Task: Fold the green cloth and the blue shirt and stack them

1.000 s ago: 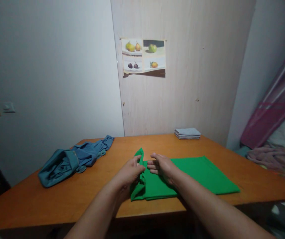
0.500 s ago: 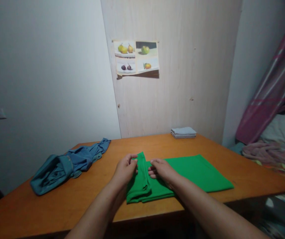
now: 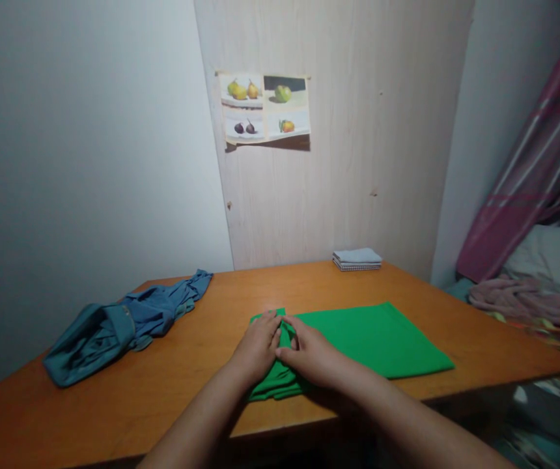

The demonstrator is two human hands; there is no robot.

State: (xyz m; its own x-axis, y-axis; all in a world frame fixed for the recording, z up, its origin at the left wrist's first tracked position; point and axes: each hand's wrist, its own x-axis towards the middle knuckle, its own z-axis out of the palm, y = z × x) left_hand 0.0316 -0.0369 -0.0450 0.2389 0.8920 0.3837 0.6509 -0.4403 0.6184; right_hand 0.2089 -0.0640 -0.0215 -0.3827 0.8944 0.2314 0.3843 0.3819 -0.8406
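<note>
A green cloth (image 3: 382, 342) lies flat on the wooden table near the front edge, with its left end folded over in layers. My left hand (image 3: 259, 345) rests on top of that folded end, fingers bent over the cloth and gripping it. Close beside it, my right hand (image 3: 312, 352) has its thumb and fingers closing on the right edge of the fold, where a bit of bunched cloth shows between the hands. My palms and some fingertips are hidden.
A crumpled blue garment (image 3: 128, 326) lies on the left of the table (image 3: 187, 404). A small stack of folded cloth (image 3: 357, 258) sits at the back by the wall. A pink curtain (image 3: 509, 182) and heaped bedding (image 3: 529, 299) are at the right.
Both hands have come down onto the folded left end of the green cloth and closer together. The upright fold is now pressed lower. The view has shifted slightly.
</note>
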